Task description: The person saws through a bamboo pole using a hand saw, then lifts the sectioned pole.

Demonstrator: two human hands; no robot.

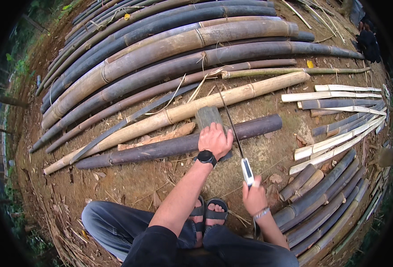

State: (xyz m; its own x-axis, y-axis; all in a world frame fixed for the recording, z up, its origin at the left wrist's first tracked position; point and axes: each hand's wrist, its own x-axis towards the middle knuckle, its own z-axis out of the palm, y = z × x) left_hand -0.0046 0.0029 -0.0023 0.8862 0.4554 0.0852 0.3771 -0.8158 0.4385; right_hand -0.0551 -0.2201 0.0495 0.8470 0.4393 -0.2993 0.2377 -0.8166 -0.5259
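A dark bamboo pole [160, 150] lies crosswise in front of me on the ground. My left hand [215, 141], with a black watch on its wrist, is closed over the pole and presses down on it. Beneath the pole, a weathered wooden block [206, 116] sticks out past my fingers. My right hand [254, 198] grips the white handle of a handsaw [247, 171]. The long thin blade points away from me and crosses the pole just right of my left hand. Whether its teeth have cut into the bamboo cannot be made out.
A pale bamboo pole [178, 113] lies just beyond, with a rough wood piece [160, 137] between. Many long poles [152, 53] fill the far ground. Split white strips [334, 144] and shorter bamboo pieces [321, 200] lie on the right. My sandalled feet [214, 213] are close.
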